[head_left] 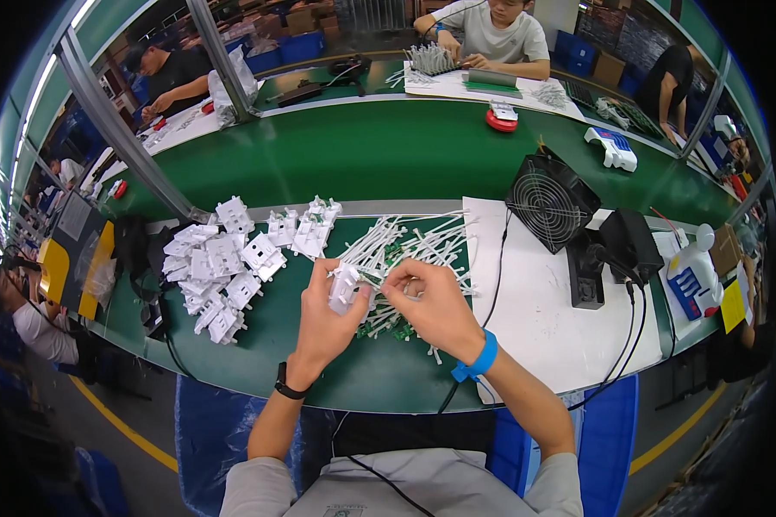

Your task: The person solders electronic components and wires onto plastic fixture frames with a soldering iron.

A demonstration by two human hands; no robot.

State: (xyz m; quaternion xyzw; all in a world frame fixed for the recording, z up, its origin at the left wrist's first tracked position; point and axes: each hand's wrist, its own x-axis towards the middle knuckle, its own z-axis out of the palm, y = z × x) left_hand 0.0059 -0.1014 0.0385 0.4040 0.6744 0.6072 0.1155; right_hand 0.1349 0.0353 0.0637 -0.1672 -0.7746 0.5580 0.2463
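My left hand (321, 317), a dark band at its wrist, is closed around a white plastic housing (345, 281) held above the table. My right hand (440, 303), with a blue strap on its wrist, pinches what looks like a thin white cable right beside the housing. The fingers partly hide that cable. Under and behind both hands spreads a heap of white cables (444, 234) with small green circuit boards (403, 331) at their ends. Left of my hands lies a pile of similar white housings (224, 257).
A white sheet (535, 336) covers the right of the green table (267, 366). On it stand a black fan (553, 200) and black power units (631, 244) with cords. A white bottle (697, 274) stands far right. Across a green conveyor (336, 142), other people work.
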